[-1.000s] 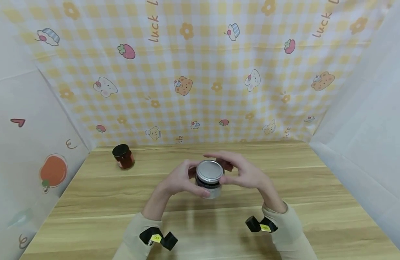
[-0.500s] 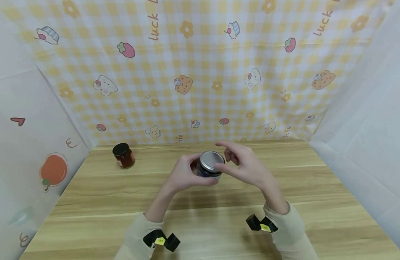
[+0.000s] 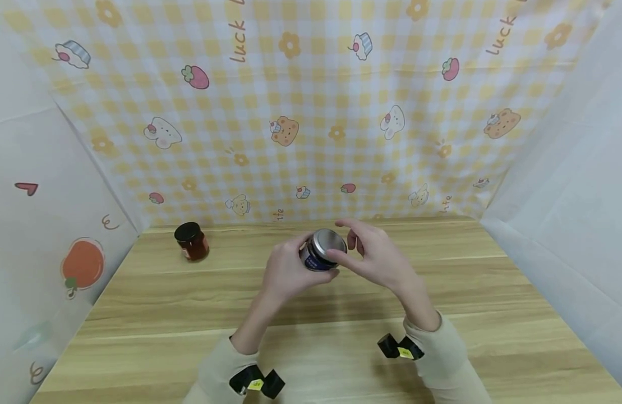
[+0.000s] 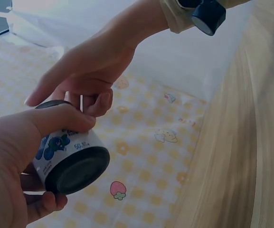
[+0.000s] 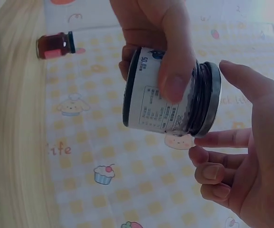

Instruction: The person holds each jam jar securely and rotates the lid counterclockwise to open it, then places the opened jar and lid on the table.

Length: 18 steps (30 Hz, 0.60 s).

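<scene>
A glass jar [image 5: 158, 95] with a silver lid [image 3: 329, 242] and a white label with blue berries is held in my left hand [image 3: 288, 269], clear of the table. It tilts, its base towards the left wrist camera. The left thumb [image 5: 175, 83] lies along the label, other fingers behind the glass. My right hand [image 3: 378, 255] is at the lid end. Its thumb [image 3: 343, 259] overlaps the lid's near edge, while its index fingertip is at the far side of the rim. The remaining right fingers [image 5: 212, 173] are bent below the lid.
A smaller dark red jar [image 3: 193, 247] with a black lid stands at the back left of the wooden table [image 3: 311, 359]. Behind it hangs a yellow checked cloth [image 3: 316, 163]. White sheets [image 3: 568, 196] close off both sides.
The left hand has lifted and tipped the jar, turning more of its blue label into view. The right hand has risen too, its thumb shifting over the lid's edge.
</scene>
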{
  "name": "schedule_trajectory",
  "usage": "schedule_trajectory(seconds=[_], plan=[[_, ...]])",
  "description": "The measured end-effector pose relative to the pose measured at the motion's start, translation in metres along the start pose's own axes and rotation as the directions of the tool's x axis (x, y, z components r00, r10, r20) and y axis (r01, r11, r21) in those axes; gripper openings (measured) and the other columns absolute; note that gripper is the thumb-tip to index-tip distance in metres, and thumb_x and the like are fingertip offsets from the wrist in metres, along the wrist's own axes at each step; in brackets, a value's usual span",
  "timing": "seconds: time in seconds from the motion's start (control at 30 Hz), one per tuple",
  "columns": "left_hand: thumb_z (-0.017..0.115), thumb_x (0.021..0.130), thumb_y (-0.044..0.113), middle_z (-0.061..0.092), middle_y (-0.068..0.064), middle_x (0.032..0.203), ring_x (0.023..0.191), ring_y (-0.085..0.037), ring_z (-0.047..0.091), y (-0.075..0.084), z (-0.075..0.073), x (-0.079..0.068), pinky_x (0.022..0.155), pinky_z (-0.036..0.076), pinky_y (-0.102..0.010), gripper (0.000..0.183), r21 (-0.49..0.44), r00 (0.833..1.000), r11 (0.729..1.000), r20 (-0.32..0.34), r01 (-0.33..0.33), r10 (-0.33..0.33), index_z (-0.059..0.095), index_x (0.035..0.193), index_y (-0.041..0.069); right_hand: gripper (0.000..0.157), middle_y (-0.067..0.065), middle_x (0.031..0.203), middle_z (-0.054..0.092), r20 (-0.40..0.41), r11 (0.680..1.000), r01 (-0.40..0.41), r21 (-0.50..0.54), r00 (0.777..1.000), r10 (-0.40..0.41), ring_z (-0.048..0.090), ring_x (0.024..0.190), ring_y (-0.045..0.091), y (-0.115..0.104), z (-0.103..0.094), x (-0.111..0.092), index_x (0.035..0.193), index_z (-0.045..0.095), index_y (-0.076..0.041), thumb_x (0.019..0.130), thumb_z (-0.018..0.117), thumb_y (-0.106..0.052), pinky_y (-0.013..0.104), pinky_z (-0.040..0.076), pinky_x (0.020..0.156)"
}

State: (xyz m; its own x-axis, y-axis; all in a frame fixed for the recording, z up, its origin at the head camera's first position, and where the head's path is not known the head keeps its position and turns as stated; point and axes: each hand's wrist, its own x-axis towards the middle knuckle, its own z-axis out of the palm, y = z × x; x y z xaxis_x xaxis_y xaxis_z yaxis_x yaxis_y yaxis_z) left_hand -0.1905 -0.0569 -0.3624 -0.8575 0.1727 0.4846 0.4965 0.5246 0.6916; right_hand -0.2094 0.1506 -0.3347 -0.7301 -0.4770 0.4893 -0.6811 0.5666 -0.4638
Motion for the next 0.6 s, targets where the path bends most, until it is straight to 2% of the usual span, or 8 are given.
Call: schedule_trajectory(seconds=[0.17, 0.3, 0.6], plan=[[0.093, 0.064, 0.032, 0.073, -0.006, 0.102, 0.088, -0.024, 0.07, 0.003, 0.003, -0.002, 0.071, 0.057, -0.04, 0.063, 0.153, 0.998, 0.988, -0.062, -0.02, 0.03, 0.069, 0.117, 0.009, 0.057, -0.006, 0.083, 0.059, -0.006, 0.999, -0.014, -0.035, 1.0, 0.014, 0.048, 0.061, 0.01, -0.002, 0.005, 0.001, 0.133, 0.06, -0.01, 0.09, 0.075, -0.044, 0.028, 0.042, 0.053], [0.091, 0.065, 0.034, 0.072, -0.007, 0.104, 0.088, -0.025, 0.07, 0.003, 0.005, -0.004, 0.067, 0.058, -0.04, 0.061, 0.234, 0.995, 0.971, -0.08, -0.047, 0.068, 0.069, 0.115, 0.008, 0.055, -0.005, 0.083, 0.061, -0.008, 0.999, 0.0, -0.048, 1.0, 0.0, 0.045, 0.058, 0.008, -0.001, 0.009, 0.001, 0.131, 0.061, -0.01, 0.089, 0.076, -0.042, 0.027, 0.041, 0.05], [0.091, 0.066, 0.033, 0.072, -0.009, 0.105, 0.086, -0.025, 0.07, 0.004, 0.006, -0.005, 0.065, 0.058, -0.038, 0.06, 0.282, 0.988, 0.954, -0.086, -0.099, 0.128, 0.069, 0.114, 0.006, 0.049, -0.005, 0.078, 0.06, -0.024, 0.996, 0.087, -0.03, 0.996, -0.087, 0.049, 0.062, 0.008, 0.002, 0.011, 0.001, 0.123, 0.064, -0.011, 0.086, 0.08, -0.038, 0.026, 0.043, 0.053]])
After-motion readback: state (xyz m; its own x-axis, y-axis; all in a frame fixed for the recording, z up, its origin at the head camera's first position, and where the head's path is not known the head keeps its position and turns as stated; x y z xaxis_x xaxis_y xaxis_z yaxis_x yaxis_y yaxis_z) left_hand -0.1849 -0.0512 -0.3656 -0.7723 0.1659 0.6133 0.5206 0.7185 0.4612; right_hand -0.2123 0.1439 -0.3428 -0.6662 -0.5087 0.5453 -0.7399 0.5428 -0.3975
